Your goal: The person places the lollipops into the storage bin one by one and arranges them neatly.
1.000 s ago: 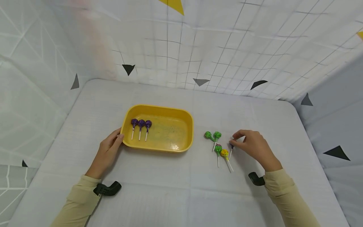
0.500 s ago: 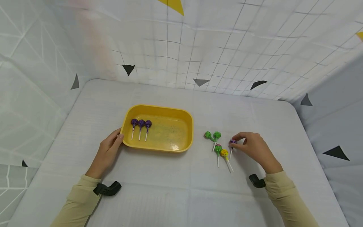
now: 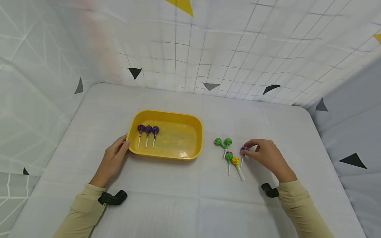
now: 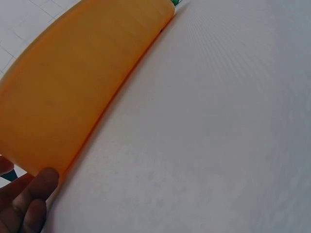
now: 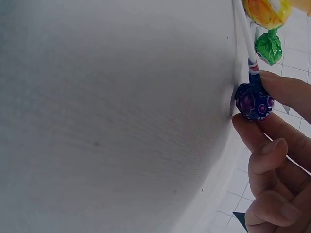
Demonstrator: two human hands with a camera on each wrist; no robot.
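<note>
My right hand (image 3: 269, 157) pinches the wrapped head of a purple lollipop (image 3: 244, 148) between thumb and fingers. In the right wrist view this lollipop (image 5: 254, 103) is dark blue and purple, its white stick pointing away from the hand. Beside it lie a yellow lollipop (image 3: 235, 161) and three green ones, the nearest green lollipop (image 3: 229, 156) among them. At the left, my left hand (image 3: 113, 160) holds the near-left corner of a yellow tray (image 3: 166, 156). The left wrist view shows the thumb against the outer wall of the tray (image 4: 73, 87).
Three purple lollipops (image 3: 148, 129) lie in a row at the tray's left end, sticks toward me. A white cloth (image 3: 166, 198) covers the table. White patterned sheets (image 3: 226, 49) rise behind and at both sides.
The right hand has shifted slightly toward me, and more of the purple lollipop's head shows between its fingers. The left hand and tray have stayed put.
</note>
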